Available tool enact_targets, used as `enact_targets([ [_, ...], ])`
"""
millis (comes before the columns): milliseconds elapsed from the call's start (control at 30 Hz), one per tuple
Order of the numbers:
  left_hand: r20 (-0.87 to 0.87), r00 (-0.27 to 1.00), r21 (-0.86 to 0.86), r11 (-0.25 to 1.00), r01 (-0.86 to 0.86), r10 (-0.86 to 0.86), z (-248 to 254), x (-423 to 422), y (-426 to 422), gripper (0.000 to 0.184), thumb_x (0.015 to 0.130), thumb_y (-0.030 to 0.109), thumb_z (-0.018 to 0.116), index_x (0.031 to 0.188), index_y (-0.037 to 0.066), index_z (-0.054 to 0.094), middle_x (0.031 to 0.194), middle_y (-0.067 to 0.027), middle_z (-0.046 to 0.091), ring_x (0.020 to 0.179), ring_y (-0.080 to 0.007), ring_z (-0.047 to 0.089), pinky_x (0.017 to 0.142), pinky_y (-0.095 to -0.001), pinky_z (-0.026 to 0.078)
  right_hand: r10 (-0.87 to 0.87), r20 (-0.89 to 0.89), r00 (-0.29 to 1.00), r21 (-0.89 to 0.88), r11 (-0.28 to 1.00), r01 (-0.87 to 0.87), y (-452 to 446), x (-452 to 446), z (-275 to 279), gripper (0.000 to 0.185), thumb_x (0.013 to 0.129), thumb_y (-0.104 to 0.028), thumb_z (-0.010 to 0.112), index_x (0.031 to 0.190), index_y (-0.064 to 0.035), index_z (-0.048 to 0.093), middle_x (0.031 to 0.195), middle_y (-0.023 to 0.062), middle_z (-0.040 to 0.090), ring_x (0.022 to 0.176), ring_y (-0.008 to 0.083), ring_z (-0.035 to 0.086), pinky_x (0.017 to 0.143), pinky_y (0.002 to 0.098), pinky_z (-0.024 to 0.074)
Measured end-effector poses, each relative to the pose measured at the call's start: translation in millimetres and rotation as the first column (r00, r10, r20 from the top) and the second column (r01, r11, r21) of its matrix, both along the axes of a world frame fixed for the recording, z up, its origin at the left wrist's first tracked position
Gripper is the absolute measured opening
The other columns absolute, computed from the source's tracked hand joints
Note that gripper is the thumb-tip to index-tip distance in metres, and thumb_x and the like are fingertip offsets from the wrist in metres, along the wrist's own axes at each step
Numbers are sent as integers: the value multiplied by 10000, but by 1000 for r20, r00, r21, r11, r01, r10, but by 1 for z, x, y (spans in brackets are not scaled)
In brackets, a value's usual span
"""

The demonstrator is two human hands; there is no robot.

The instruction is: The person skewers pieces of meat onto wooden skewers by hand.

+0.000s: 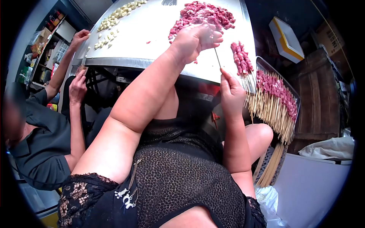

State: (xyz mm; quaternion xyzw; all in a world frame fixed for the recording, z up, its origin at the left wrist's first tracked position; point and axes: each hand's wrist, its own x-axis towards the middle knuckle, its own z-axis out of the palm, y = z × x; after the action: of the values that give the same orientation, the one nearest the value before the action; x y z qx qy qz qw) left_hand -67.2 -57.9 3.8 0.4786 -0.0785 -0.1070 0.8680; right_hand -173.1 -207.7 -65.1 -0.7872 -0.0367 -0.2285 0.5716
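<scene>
My right hand (232, 91) pinches the lower end of a thin skewer (217, 59) at the table's front edge. The skewer slants up to my left hand (197, 41), whose fingers are curled around its upper end. What sits inside those fingers is hidden. Just beyond my left hand lies a heap of raw, diced red meat (205, 13) on the white tabletop (152, 38). Several finished meat skewers (241, 59) lie side by side to the right of my hands.
A metal tray (298, 102) full of meat skewers (279, 91) stands at right, with bare bamboo sticks (272, 167) below it. At left a co-worker's hands (78, 87) work near peeled garlic cloves (114, 19). A white and yellow box (287, 40) is at upper right.
</scene>
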Motion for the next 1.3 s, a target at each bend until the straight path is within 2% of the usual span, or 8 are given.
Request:
enact_targets([
  [200,13,1000,59,998,3,-4,5,-5,1,250,966,127,362,1062,-51,510,963,-212,631,920,-311,641,860,-400,531,59,2,998,44,997,-59,-2,2,3,204,873,-61,568,1050,-6,654,683,44,596,573,72,506,560,213,426],
  [367,36,998,32,998,54,-55,2,-3,0,256,961,120,367,1089,-54,505,989,-214,624,952,-315,630,865,-411,525,435,-197,878,697,692,-187,-1,0,17,229,902,-53,530,1104,26,604,635,-65,474,492,0,362,436,142,274],
  [500,75,992,47,994,96,-99,0,-4,0,259,960,123,357,1099,-41,501,1024,-213,615,994,-323,611,882,-428,512,457,-195,868,752,638,-166,2,1,14,238,904,-54,527,1119,24,593,624,-70,455,481,0,350,416,146,271],
  [767,135,975,39,984,175,-179,-6,-1,-1,240,925,173,435,1072,8,528,1040,-193,618,1010,-312,602,857,-418,486,100,-1,995,307,947,-95,13,8,-3,222,888,-39,554,1089,9,634,717,-22,554,587,13,432,534,153,368],
  [1033,339,905,283,946,160,-255,-8,-1,-4,288,965,168,332,1115,-12,500,1076,-226,603,1049,-334,582,889,-441,482,512,-137,848,859,488,-156,13,13,22,265,917,-84,497,1166,-11,548,589,-32,414,405,33,316,333,169,238],
  [1067,115,966,79,971,224,-232,-6,-7,-8,277,963,159,339,1109,-11,502,1072,-223,606,1043,-332,585,881,-439,483,536,-102,838,891,423,-162,14,14,25,262,920,-92,493,1163,-11,546,581,-21,407,398,34,307,334,168,237],
  [1233,41,959,45,959,279,-281,-10,-13,-19,253,962,150,370,1082,-24,509,1014,-200,621,962,-261,620,847,-348,496,493,-58,868,902,398,-165,10,28,29,262,921,-92,493,1167,-16,540,589,-20,426,400,29,308,345,158,241],
  [1300,11,982,133,973,186,-190,-7,-13,-18,262,964,156,375,1084,-33,511,1017,-187,621,971,-253,618,857,-346,492,441,-139,887,805,572,-158,8,28,30,255,920,-86,494,1160,-20,551,606,-24,453,412,24,323,353,156,246],
])
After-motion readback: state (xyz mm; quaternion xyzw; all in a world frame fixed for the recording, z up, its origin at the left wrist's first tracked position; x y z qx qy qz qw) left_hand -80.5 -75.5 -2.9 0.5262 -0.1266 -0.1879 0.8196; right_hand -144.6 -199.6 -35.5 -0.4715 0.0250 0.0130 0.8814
